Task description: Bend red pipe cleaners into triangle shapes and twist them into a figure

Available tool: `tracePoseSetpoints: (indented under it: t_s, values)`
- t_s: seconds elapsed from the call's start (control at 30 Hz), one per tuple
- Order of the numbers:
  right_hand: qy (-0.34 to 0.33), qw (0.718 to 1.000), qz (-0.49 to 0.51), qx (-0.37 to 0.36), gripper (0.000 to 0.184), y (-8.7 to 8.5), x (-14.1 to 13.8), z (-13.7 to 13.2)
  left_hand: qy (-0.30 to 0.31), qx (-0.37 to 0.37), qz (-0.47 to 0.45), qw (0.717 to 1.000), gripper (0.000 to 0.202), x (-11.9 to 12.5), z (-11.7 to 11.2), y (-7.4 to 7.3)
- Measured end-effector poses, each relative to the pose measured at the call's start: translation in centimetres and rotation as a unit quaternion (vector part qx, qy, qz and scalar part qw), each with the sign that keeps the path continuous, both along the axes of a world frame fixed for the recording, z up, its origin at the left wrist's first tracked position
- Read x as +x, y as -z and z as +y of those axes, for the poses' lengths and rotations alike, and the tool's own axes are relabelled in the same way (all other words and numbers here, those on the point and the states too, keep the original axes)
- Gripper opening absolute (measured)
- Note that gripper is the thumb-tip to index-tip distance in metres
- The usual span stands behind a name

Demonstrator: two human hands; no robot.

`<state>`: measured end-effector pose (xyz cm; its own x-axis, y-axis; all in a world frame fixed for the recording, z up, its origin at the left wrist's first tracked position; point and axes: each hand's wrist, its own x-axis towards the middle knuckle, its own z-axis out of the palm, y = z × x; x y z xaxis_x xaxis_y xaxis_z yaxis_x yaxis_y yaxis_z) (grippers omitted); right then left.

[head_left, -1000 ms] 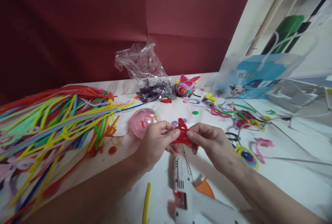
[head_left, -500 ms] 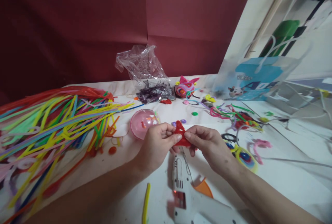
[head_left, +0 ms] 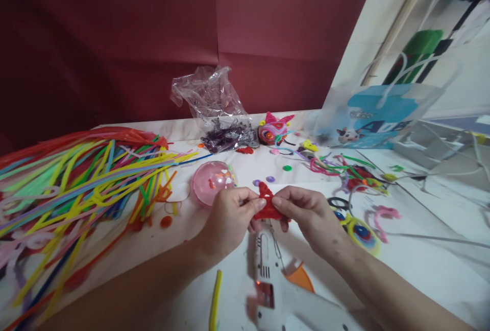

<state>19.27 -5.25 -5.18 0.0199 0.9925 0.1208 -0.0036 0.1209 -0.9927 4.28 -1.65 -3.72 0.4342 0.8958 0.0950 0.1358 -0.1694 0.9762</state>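
A small red triangular piece (head_left: 267, 209), apparently made of bent pipe cleaner, is held up between both hands, its point upward. My left hand (head_left: 228, 218) pinches its left side between thumb and fingers. On the opposite side, my right hand (head_left: 309, 213) grips it the same way. Directly below lies a white hot glue gun (head_left: 283, 292) with an orange trigger (head_left: 300, 277) and a small lit red light. Its nozzle end is partly hidden beneath the hands. Just left of my left hand sits a clear pink dish (head_left: 202, 188) with small bits in it.
Loose coloured pipe cleaners (head_left: 95, 183) heap on the left. Behind are a clear plastic bag (head_left: 214, 96) and a pink horned mask-like figure (head_left: 272, 132). At right lie a yellow-and-blue ringed piece (head_left: 362, 234), pipe-cleaner scraps (head_left: 360, 178) and a blue-white carrier bag (head_left: 383, 116).
The red piece has tilted slightly and shows a little more of its face. Both hands keep their pinch, with only tiny finger shifts.
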Motion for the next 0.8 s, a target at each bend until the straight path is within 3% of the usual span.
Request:
tracePoseSetpoints:
  t_s: [0.3, 0.8]
  values:
    - [-0.003, 1.000, -0.003, -0.028, 0.031, -0.24, 0.03, 0.24, -0.003, -0.024, -0.088, 0.996, 0.021, -0.05, 0.75, -0.30]
    - [-0.005, 0.998, 0.044, -0.050, 0.014, -0.30, -0.49, 0.04, -0.032, -0.005, -0.081, 0.996, 0.005, 0.16, 0.37, -0.62]
